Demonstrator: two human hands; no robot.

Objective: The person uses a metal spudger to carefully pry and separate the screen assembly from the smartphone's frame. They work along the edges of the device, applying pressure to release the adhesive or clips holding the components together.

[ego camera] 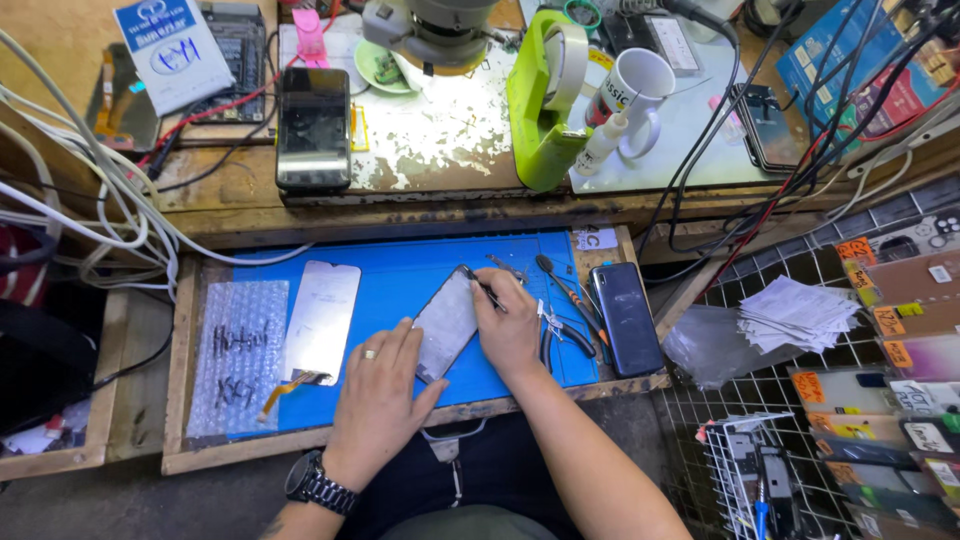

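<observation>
Steadying a phone screen panel (446,322) on the blue repair mat (400,275), left hand (378,400) lying flat and unclenched on its lower edge. Gripping a thin dark tool (484,288) in the right hand (508,330), working at the panel's upper corner. Risking a cracked glass, probably, if levering too hard or slipping towards the pliers (556,335) right of the mat's centre. Hiding the tool tip behind fingers; blurring detail on the second panel (320,320) further left.

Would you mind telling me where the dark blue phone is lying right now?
In the head view, the dark blue phone lies at the right end of the blue mat, just right of the pliers and the right hand.
</observation>
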